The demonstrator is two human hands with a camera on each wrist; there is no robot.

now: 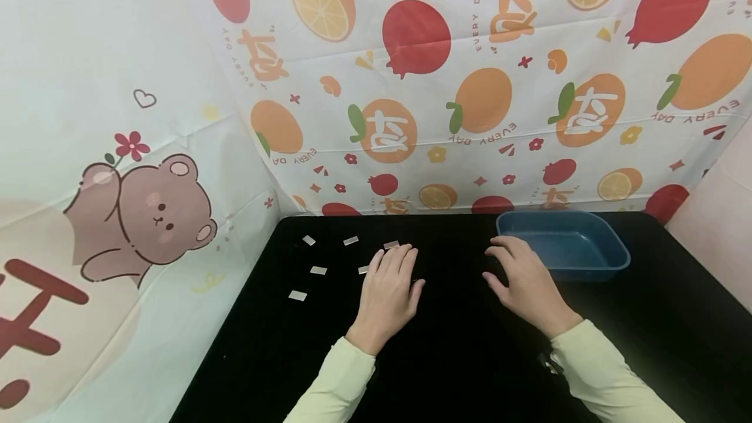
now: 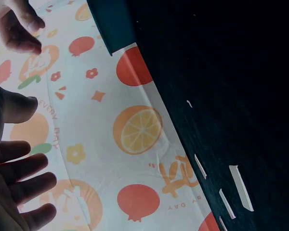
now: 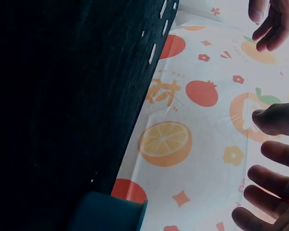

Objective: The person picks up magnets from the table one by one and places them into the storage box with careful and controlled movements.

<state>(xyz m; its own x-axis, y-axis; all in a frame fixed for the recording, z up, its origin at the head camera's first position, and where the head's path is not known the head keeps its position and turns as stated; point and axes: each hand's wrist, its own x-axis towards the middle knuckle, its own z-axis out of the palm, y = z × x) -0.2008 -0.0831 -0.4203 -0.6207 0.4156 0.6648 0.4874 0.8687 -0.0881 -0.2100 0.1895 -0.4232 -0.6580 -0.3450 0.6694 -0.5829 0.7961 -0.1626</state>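
Observation:
Several small, pale, flat rectangular pieces lie spread over the left part of a black table. My left hand hovers over the nearest of them, partly hiding one piece. In the left wrist view its fingers are relaxed and apart from the table, holding nothing. My right hand is in front of the left end of a blue plastic bin, its fingers loosely bent with nothing between them. The right wrist view shows those fingers separated and also raised off the table.
The blue bin stands at the table's back right, near the fabric backdrop printed with fruit. Another cloth with a bear hangs along the left side. A tiny pale bit lies apart from the rectangular pieces.

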